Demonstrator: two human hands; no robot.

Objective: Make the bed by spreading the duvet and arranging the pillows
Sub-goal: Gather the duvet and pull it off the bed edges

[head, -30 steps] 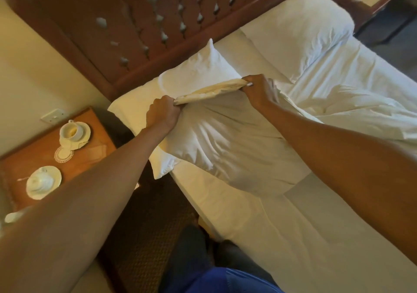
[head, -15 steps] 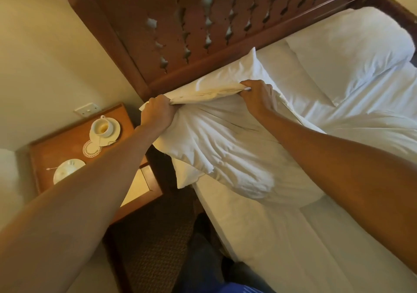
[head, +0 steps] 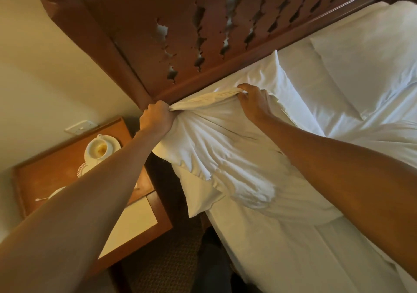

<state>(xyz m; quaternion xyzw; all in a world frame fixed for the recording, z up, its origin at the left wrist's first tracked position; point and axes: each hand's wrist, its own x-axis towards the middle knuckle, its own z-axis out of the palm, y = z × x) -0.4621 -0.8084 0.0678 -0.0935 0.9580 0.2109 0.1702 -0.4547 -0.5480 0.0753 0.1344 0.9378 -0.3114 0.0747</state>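
I'm arranging pillows. My left grip (head: 155, 117) and right grip (head: 255, 103) are both clamping the open end of the pillow (head: 225, 155), which is sagging just below them. Next, I'm guessing, comes laying it flat by the headboard (head: 203, 44).

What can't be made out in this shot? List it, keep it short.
Head view only:
- Second saucer on the nightstand: mostly hidden by the left forearm.
- Duvet: cut off by the right edge, so its extent cannot be told.
- Far pillow: cut off by the right edge.
- Left hand: fingertips curled out of sight in the near pillow fabric.
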